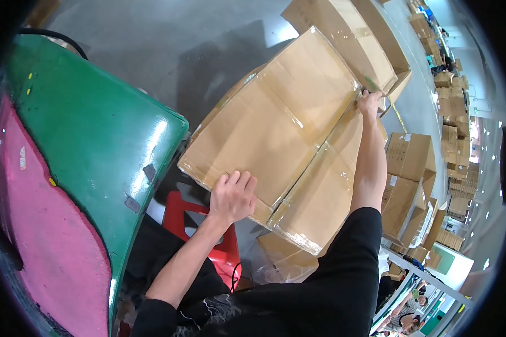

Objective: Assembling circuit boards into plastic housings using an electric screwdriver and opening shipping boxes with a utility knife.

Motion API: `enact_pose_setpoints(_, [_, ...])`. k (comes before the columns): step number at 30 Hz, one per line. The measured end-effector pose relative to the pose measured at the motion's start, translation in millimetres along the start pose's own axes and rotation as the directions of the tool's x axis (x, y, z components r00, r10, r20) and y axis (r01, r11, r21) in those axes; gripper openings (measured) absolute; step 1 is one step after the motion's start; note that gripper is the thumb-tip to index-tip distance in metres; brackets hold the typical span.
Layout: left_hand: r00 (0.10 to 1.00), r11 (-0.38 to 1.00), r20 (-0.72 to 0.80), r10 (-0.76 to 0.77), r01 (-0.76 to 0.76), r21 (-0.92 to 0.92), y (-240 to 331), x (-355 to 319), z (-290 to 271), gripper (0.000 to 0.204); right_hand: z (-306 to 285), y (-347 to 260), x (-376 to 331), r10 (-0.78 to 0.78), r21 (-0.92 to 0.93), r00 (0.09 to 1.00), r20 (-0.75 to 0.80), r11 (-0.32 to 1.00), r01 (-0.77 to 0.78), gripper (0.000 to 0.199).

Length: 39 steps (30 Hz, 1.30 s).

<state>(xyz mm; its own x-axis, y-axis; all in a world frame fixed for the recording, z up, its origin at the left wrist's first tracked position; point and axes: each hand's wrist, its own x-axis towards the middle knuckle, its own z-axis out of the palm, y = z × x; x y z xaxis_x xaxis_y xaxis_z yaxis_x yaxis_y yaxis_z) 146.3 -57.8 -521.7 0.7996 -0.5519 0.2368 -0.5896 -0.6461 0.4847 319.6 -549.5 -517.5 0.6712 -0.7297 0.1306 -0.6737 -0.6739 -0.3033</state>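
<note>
A large taped cardboard box (264, 135) stands before me, with clear tape across its top and a seam running diagonally. My left hand (232, 197) is at the near edge of this box, its fingers bent over onto the top and held close together. At the far right, my right hand (369, 102) reaches out with the arm stretched. Its fingers close on the box's edge near the end of the seam; the fingertips are partly hidden. Right of the seam, another taped cardboard section (315, 196) lies alongside, and I cannot tell whether it is a separate box.
A green-topped table (95, 123) with a pink sheet (45, 224) is on the left. Under the box's near corner is a red plastic stool (177, 216). Open cartons (343, 33) stand beyond; more boxes (405, 157) are stacked right. A metal frame (427, 275) is lower right, with people behind it.
</note>
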Motion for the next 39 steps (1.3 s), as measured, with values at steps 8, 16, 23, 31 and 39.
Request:
enact_pose_setpoints(8, [1.0, 1.0, 0.001, 0.021, -0.021, -0.005, -0.3, -0.6, -1.8, 0.019, -5.8, -1.6, -19.9, -0.104, -0.171, 0.989, 0.108, 0.978, 0.121, 0.035])
enact_pose_setpoints(16, [0.999, 0.999, -0.041, 0.009, -0.01, -0.032, 0.7, -3.3, -2.6, 0.019, -7.6, 3.2, -86.2, -0.26, -0.033, 0.929, 0.263, 0.96, 0.278, 0.032])
enact_pose_setpoints(23, [0.995, 0.995, -0.103, 0.013, -0.024, -0.101, 0.9, -14.7, -2.0, 0.013, -22.4, 10.4, -219.7, -0.346, 0.105, 0.845, 0.408, 0.937, 0.333, 0.029])
enact_pose_setpoints(31, [0.931, 0.875, -0.351, -0.102, -0.084, -0.477, 0.1, -51.9, -10.9, 0.007, -76.9, -16.4, -371.9, -0.259, 0.164, 0.722, 0.642, 0.966, 0.2, 0.026])
enact_pose_setpoints(39, [0.929, 0.687, -0.192, -0.316, 0.084, -0.721, -6.7, -71.9, -22.6, 0.01, -131.5, -27.7, -489.9, -0.08, 0.262, 0.715, 0.695, 0.954, -0.148, 0.021])
